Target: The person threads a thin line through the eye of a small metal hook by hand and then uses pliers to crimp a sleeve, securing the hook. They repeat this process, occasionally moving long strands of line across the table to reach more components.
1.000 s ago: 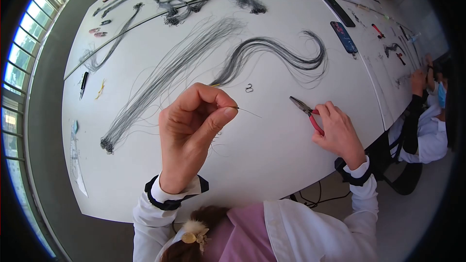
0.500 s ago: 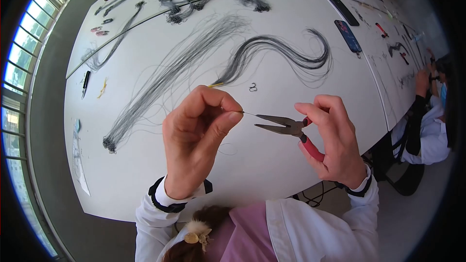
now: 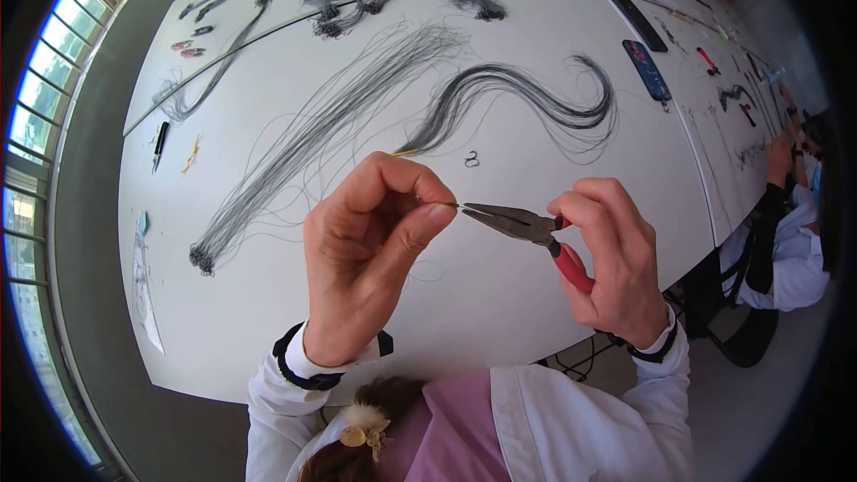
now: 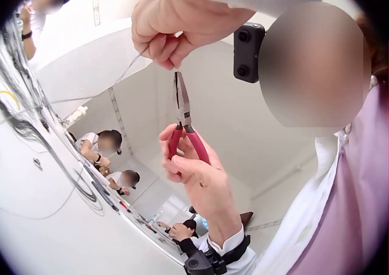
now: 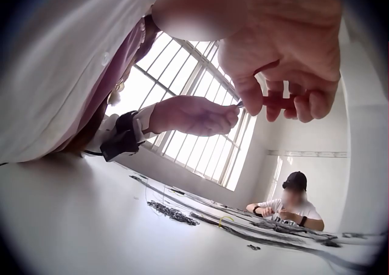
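Observation:
My left hand (image 3: 368, 254) pinches a thin dark strand between thumb and forefinger, only its short end showing beyond the fingertips. In the left wrist view a fine line (image 4: 129, 67) trails away from those fingers. My right hand (image 3: 616, 254) holds red-handled pliers (image 3: 527, 228), fingers and thumb around the grips. Slightly parted, the plier tips point left, right at the left fingertips. Beyond the hands, a small dark double hook (image 3: 471, 159) lies on the white table (image 3: 500, 303), near a curved bundle of dark strands (image 3: 486, 80).
A long straight strand bundle (image 3: 330, 116) stretches across the table at left, its knotted end nearest. Looped bundles (image 3: 339, 13) lie farther back. Two phones, one blue-cased (image 3: 645, 71), sit at right. A black pen-like tool (image 3: 161, 145) is at far left. Other people sit around the table.
My right hand has lifted the pliers from lower right and brought them left to the left fingertips. Their jaws have narrowed since half a second ago. The left hand has shifted slightly right.

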A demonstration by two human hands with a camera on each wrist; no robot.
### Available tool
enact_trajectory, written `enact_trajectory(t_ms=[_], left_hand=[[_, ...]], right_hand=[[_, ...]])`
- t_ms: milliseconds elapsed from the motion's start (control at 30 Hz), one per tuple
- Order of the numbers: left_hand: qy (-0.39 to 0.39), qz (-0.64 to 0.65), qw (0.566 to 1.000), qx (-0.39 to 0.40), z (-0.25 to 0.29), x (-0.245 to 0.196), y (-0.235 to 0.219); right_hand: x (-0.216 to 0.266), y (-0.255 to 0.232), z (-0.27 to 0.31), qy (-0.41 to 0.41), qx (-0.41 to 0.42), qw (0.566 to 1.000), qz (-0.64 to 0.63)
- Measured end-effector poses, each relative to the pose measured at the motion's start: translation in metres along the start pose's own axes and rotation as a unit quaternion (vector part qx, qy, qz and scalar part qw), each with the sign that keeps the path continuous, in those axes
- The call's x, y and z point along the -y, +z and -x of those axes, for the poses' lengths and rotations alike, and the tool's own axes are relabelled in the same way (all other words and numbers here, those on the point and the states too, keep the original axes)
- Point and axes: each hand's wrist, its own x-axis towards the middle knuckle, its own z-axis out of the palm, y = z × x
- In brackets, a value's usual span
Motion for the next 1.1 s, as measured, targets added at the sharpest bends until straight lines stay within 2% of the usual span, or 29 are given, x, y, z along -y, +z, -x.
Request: enact_trajectory(t_ms=[300,367,500,567,700,767,800,867,1033,1100], left_hand=[[-0.035,0.027,0.999,-0.023,0.0,-0.002,0.005],[-0.015,0.02,1.0,0.019,0.0,0.001,0.001],[-0.008,0.001,1.0,0.027,0.0,0.0,0.0],[0.018,-0.067,0.996,0.052,0.0,0.002,-0.003],[0.044,-0.078,0.994,0.054,0.001,0.002,0.001],[-0.022,-0.063,0.996,0.058,0.003,-0.004,0.004],[-0.02,-0.062,0.997,0.053,0.003,-0.004,0.003],[0.013,-0.107,0.993,0.053,0.002,-0.002,0.002],[0.003,-0.133,0.991,0.034,0.001,-0.005,-0.001],[0.007,-0.136,0.99,0.022,0.001,-0.005,-0.003]], right_hand=[[0.002,0.002,0.0,0.007,0.0,1.0,0.008],[0.001,0.003,0.0,0.003,-0.007,1.0,0.01],[0.002,0.0,0.001,0.0,-0.012,1.0,0.015],[0.002,-0.002,0.002,0.0,-0.015,0.999,0.029],[0.003,-0.007,0.006,-0.004,-0.005,0.999,0.047],[0.002,-0.01,0.01,0.008,0.003,0.998,0.057],[0.002,-0.011,0.012,0.003,0.005,0.998,0.058],[0.001,-0.014,0.018,0.035,0.003,0.997,0.065],[-0.004,-0.026,0.032,0.069,0.003,0.994,0.085],[-0.008,-0.029,0.04,0.134,-0.015,0.986,0.103]])
